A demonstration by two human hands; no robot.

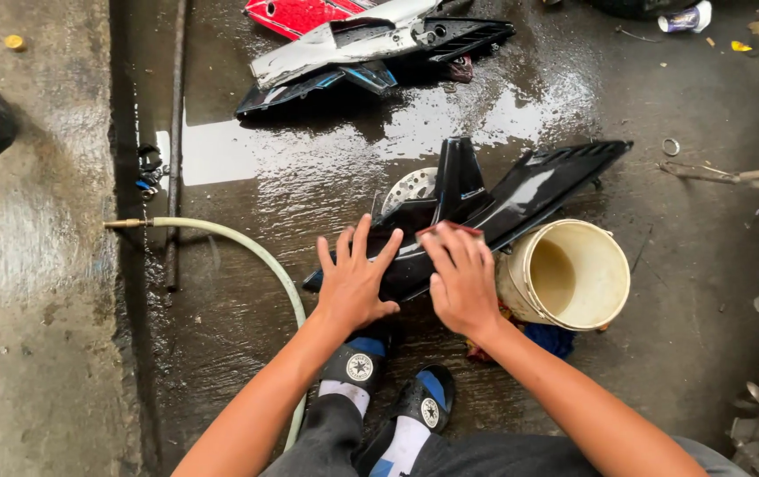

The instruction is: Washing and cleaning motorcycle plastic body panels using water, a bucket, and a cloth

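Two bare hands work over a wet, dark concrete floor [247,291] streaked with puddles, beside a drier raised strip at the left. A pale hose [247,249] with a brass tip curves across the floor from the left toward the near edge. At the far side lies a heap of red, white and black motorcycle panels [370,44].

In the middle, a glossy black panel [521,190] lies slanted on the floor, its far end pointing right, with a cream bucket [565,274] tipped on its side just beside it at the right. The left hand [354,281] lies flat on the panel's near end, fingers spread wide, holding nothing. The right hand [460,278] presses palm-down on a reddish scrub pad [452,227] against the panel, fingers together and extended. Both forearms reach forward from the near edge, above two black-and-blue shoes [392,380].
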